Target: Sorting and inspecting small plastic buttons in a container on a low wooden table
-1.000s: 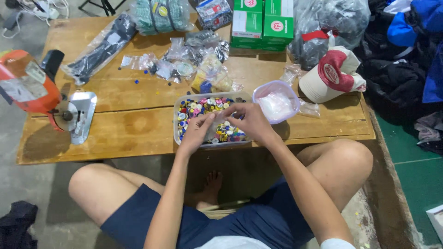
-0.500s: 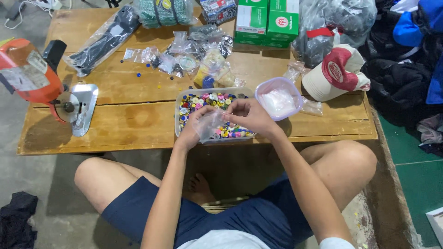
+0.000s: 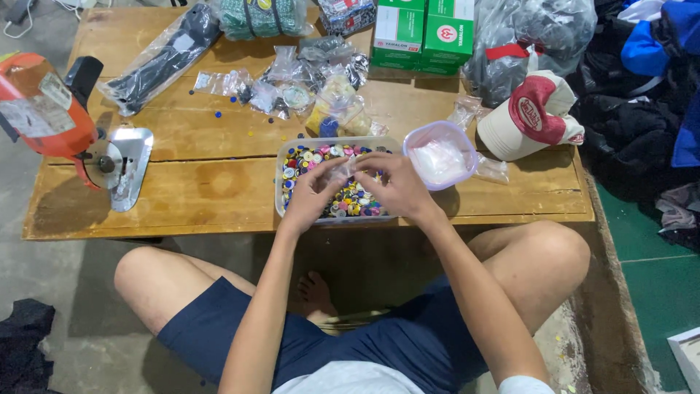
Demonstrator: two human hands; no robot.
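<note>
Pinching a small clear plastic bag [image 3: 341, 171] between both grips, left hand [image 3: 310, 195] and right hand [image 3: 394, 186] narrowed, I hover over the button tray [image 3: 281, 182] on the counter [image 3: 189, 193].

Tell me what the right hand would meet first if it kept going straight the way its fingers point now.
The right hand points left across the tray of coloured buttons. It would probably first meet the small clear bag pinched between both hands, then the left hand. Depth between them is hard to judge.

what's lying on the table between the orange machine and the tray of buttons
In the head view, only bare wood of the table lies between the orange machine and the tray of buttons; both hands are over the tray.
</note>
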